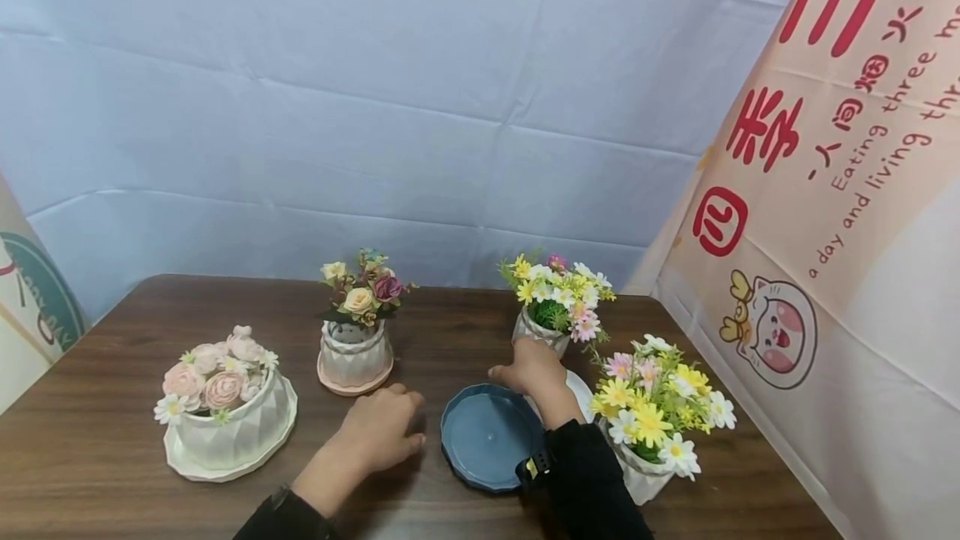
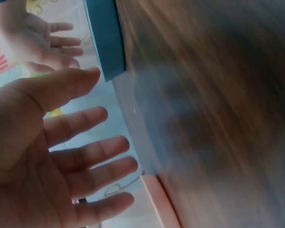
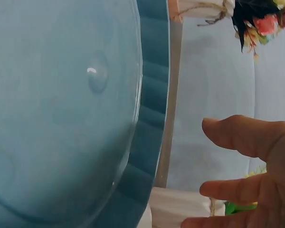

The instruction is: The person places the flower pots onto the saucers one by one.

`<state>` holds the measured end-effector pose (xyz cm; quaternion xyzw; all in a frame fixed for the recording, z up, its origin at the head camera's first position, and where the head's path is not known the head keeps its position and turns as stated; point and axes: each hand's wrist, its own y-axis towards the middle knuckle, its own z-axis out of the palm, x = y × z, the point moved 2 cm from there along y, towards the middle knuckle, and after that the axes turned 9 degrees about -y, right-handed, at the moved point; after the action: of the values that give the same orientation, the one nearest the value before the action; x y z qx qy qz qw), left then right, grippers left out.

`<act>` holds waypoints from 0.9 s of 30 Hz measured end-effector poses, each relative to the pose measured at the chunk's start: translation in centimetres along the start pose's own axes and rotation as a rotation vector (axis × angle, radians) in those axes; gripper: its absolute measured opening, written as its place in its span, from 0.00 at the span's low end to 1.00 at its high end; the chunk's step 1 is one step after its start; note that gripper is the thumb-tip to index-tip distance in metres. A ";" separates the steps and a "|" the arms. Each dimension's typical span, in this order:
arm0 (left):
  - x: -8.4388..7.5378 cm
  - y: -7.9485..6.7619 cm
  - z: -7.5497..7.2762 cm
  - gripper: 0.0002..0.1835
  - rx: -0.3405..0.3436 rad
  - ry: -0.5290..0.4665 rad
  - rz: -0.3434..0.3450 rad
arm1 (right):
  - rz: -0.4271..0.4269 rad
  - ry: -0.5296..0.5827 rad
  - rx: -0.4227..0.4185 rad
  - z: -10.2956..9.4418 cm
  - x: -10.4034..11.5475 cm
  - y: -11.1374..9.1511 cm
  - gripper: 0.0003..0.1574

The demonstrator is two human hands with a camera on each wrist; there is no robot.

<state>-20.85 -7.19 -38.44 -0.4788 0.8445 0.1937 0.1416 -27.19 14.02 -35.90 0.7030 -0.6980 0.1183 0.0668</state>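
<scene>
My left hand hovers over the table between a pink-saucered flower pot and a round blue tray. In the left wrist view its fingers are spread and hold nothing. My right hand reaches over the tray's far right side, close to a white pot of yellow, white and pink daisies. In the right wrist view the thumb and fingers are extended and apart, overlapping that pot. A white saucer lies partly hidden behind my right wrist.
A white pot with roses stands on a pink saucer at back centre. At left, a wide white pot of pink flowers sits on a white saucer. Another daisy pot stands beside my right forearm. Cloth hangs behind.
</scene>
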 end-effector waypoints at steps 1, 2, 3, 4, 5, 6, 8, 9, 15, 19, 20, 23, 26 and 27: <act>-0.1 0.0 0.1 0.18 -0.004 0.003 -0.008 | 0.015 0.010 -0.006 -0.1 -0.2 0.0 0.36; -0.1 0.1 0.2 0.18 -0.011 0.009 -0.014 | 0.027 0.017 -0.012 -0.1 -0.4 0.0 0.35; -0.2 0.1 0.2 0.18 -0.019 0.016 -0.019 | 0.039 0.027 -0.015 -0.2 -0.5 -0.1 0.35; -0.2 0.1 0.3 0.18 -0.027 0.018 -0.023 | 0.051 0.033 -0.017 -0.2 -0.6 -0.1 0.34; -0.3 0.1 0.3 0.17 -0.034 0.020 -0.025 | 0.067 0.037 -0.021 -0.3 -0.7 -0.1 0.34; -0.3 0.2 0.4 0.17 -0.041 0.021 -0.027 | 0.083 0.037 -0.027 -0.4 -0.8 -0.1 0.34; -0.5 0.3 0.5 0.18 -0.052 0.019 -0.031 | 0.112 0.040 -0.034 -0.4 -1.0 -0.1 0.35; -0.5 0.3 0.5 0.18 -0.054 0.014 -0.036 | 0.127 0.043 -0.040 -0.4 -1.1 0.0 0.36; -1.0 0.7 0.8 0.19 -0.049 -0.040 -0.074 | 0.188 0.084 -0.069 -0.5 -1.7 0.2 0.48; -1.2 1.0 1.0 0.18 -0.043 -0.081 -0.092 | 0.222 0.096 -0.072 -0.4 -2.1 0.3 0.51; -1.3 1.0 1.0 0.18 -0.039 -0.097 -0.099 | 0.227 0.096 -0.072 -0.4 -2.2 0.4 0.51; -1.5 1.2 1.1 0.17 -0.031 -0.150 -0.130 | 0.239 0.112 -0.078 -0.4 -2.4 0.4 0.52; -1.7 1.4 1.3 0.15 -0.034 -0.212 -0.168 | 0.249 0.122 -0.087 -0.4 -2.5 0.4 0.51; -1.7 1.4 1.3 0.15 -0.033 -0.232 -0.180 | 0.251 0.124 -0.089 -0.4 -2.5 0.4 0.50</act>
<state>-21.13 -4.64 -38.64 -0.5294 0.7727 0.2481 0.2471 -27.63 16.49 -36.24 0.5980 -0.7795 0.1379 0.1256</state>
